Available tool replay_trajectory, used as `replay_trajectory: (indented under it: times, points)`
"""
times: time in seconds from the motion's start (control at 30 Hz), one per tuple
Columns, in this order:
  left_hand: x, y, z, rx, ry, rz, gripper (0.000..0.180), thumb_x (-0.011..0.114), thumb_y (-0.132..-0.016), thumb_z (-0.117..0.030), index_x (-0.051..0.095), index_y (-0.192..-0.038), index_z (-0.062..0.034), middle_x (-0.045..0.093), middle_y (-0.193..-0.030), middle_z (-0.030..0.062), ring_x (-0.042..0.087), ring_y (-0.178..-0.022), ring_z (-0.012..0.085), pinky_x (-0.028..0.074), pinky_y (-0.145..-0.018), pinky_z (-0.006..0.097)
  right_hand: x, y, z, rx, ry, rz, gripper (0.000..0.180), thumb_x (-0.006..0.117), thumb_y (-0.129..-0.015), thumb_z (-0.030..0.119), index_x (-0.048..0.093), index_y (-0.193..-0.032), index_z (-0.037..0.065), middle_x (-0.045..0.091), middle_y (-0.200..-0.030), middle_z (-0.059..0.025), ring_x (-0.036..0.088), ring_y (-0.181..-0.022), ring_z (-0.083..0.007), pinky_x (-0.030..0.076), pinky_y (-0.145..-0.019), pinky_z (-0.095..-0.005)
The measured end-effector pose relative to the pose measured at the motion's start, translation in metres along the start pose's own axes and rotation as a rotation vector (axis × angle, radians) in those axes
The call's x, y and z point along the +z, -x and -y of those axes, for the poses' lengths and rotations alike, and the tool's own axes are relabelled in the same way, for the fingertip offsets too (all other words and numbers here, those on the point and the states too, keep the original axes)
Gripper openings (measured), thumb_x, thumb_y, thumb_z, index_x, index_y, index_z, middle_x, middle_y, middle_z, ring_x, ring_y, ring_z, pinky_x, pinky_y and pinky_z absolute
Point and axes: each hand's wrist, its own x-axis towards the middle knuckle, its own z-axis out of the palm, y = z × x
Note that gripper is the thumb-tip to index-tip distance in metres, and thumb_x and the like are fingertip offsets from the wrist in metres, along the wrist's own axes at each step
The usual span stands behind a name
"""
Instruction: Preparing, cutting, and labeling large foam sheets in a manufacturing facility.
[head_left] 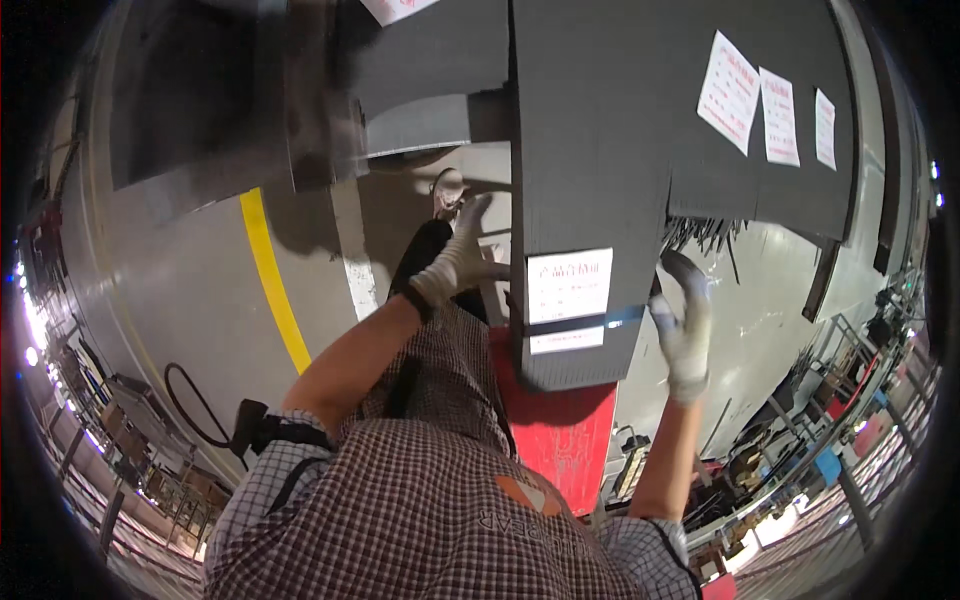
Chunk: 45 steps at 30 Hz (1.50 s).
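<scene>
A tall dark-grey stack of thin corrugated sheets [590,150] stands in front of me, its ridged edge facing my body. A blue strap [630,316] runs across its near end, over a white paper label [568,285]. My left hand [460,262], in a white glove with grey fingertips, is at the left side of the stack, fingers spread and thumb toward it. On the right side, my gloved right hand [687,335] is near the strap, its fingers apart and slightly curved. Neither hand visibly grips the stack; exact contact is hard to tell.
Beneath the near end lies a red board [562,440]. More dark-grey stacks [770,190] with white labels stand to the right, others [420,60] at upper left. A yellow line [275,285] crosses the grey floor. Racks and clutter [780,440] line the right.
</scene>
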Motion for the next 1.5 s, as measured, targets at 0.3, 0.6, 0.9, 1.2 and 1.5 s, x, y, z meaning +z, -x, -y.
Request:
replay_trajectory:
  times: [0.3,0.6,0.9,1.2,1.5]
  points:
    - [0.042,0.018,-0.056,0.114,0.112,0.363,0.05,0.074,-0.084,-0.021,0.052,-0.127,-0.0056,0.06,-0.111,0.0087,0.058,-0.101,0.0167,0.051,-0.094,0.036,0.092,0.043,0.115,0.095,0.544,-0.061,0.088,0.071,-0.07,0.052,0.04,-0.141,0.01,0.029,-0.146,-0.0321,0.024,-0.134,-0.0534,0.012,-0.104,-0.0737]
    - [0.053,-0.06,-0.048,0.144,-0.09,0.319,0.049,0.07,-0.087,-0.026,0.052,-0.127,-0.0053,0.06,-0.115,0.0097,0.058,-0.104,0.0172,0.051,-0.093,0.036,0.084,0.038,0.119,0.065,0.487,0.007,0.092,0.073,-0.066,0.041,0.038,-0.143,0.006,0.028,-0.145,-0.0337,0.025,-0.134,-0.0562,0.012,-0.105,-0.0728]
    - [0.076,-0.107,-0.028,0.157,-0.186,0.4,0.049,0.067,-0.089,-0.031,0.052,-0.128,-0.0049,0.059,-0.118,0.0107,0.058,-0.107,0.0178,0.051,-0.093,0.036,0.083,0.034,0.115,0.115,0.453,0.011,0.077,0.073,-0.064,0.046,0.05,-0.131,0.016,0.038,-0.136,-0.0281,0.036,-0.126,-0.0503,0.012,-0.103,-0.0726]
    - [0.079,-0.083,-0.012,0.143,-0.116,0.488,0.05,0.063,-0.092,-0.036,0.052,-0.129,-0.0046,0.059,-0.122,0.0117,0.057,-0.111,0.0183,0.051,-0.092,0.036,0.077,0.036,0.119,0.146,0.36,0.016,0.074,0.071,-0.067,0.039,0.049,-0.136,0.022,0.044,-0.136,-0.0182,0.042,-0.123,-0.0396,0.02,-0.098,-0.0729]
    - [-0.122,0.076,-0.07,-0.048,0.292,0.397,0.032,0.056,-0.097,-0.027,0.061,-0.118,-0.0036,0.068,-0.1,0.0096,0.064,-0.087,0.0148,0.052,-0.081,0.024,0.076,0.035,0.114,0.082,0.414,-0.063,0.076,0.07,-0.064,0.037,0.049,-0.133,0.013,0.038,-0.14,-0.0254,0.034,-0.129,-0.0478,0.016,-0.105,-0.0695]
